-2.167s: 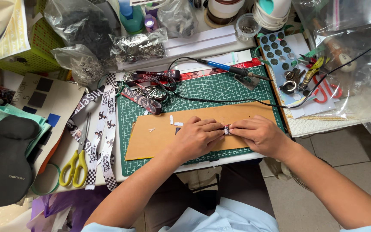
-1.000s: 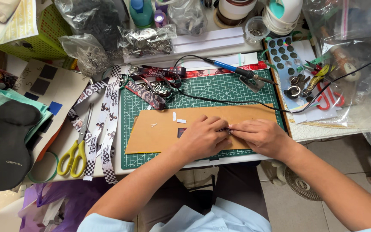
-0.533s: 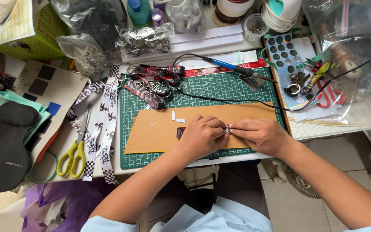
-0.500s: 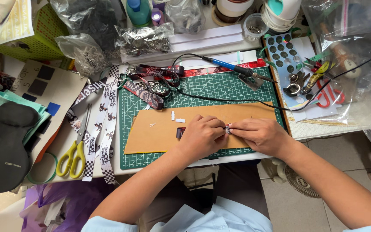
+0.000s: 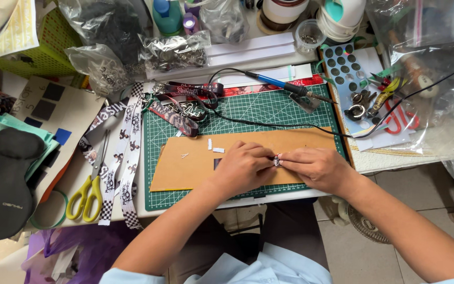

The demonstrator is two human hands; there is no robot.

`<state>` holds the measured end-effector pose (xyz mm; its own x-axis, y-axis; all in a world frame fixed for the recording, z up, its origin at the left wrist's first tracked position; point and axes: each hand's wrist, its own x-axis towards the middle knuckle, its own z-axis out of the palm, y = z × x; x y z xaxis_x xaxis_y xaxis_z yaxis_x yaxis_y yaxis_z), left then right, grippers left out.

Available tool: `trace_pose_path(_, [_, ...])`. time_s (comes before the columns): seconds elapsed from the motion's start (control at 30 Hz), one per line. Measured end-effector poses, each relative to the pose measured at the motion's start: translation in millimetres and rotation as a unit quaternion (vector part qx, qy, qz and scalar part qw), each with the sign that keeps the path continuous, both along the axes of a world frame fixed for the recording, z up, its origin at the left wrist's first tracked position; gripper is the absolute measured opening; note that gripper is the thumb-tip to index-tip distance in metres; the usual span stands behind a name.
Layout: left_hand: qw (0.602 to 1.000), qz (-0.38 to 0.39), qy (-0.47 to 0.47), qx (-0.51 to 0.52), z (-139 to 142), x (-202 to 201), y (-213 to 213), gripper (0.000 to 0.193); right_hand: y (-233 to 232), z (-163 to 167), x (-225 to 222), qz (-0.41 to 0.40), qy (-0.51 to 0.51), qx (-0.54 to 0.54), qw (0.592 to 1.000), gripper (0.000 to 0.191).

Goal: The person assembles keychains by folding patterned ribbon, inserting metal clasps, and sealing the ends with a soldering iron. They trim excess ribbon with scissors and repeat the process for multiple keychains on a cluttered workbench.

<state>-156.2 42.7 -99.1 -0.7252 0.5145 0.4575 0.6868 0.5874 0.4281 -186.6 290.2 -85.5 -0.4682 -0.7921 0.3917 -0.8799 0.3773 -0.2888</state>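
Note:
My left hand (image 5: 241,169) and my right hand (image 5: 317,168) meet over a brown board (image 5: 185,165) that lies on a green cutting mat (image 5: 248,108). Both pinch a small metal piece (image 5: 277,160) with a dark strap end between their fingertips. Part of a dark strap (image 5: 217,163) shows under my left hand. What the fingers cover of the piece is hidden. Two small white scraps (image 5: 214,147) lie on the board just behind my left hand.
A blue-handled soldering iron (image 5: 285,87) with a black cord lies at the mat's far edge. Printed lanyards (image 5: 182,108), checkered ribbons (image 5: 124,163) and yellow scissors (image 5: 88,192) lie left. Bags of metal clips (image 5: 172,52), bottles, tape rolls and pliers (image 5: 382,97) crowd the back and right.
Both hands stay together on the small piece over the board, with only slight finger shifts. The view has tilted a little.

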Motion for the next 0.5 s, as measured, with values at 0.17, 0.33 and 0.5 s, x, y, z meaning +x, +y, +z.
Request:
trace_pose_path(0.17, [0.999, -0.024, 0.029, -0.034, 1.4, 4.1, -3.4, 0.016, 3.9, -1.5, -1.3, -0.007, -0.024, -0.013, 1.0, 0.031])
trace_pose_path(0.33, [0.998, -0.029, 0.02, -0.051, 5.6, 6.3, -1.6, 0.017, 6.5, -1.0, -0.5, -0.004, -0.01, -0.011, 1.0, 0.03])
trace_pose_path(0.5, [0.998, -0.033, 0.02, -0.055, 9.4, 9.6, -0.4, 0.017, 8.8, 1.0, 2.7, -0.008, -0.015, -0.014, 1.0, 0.03])
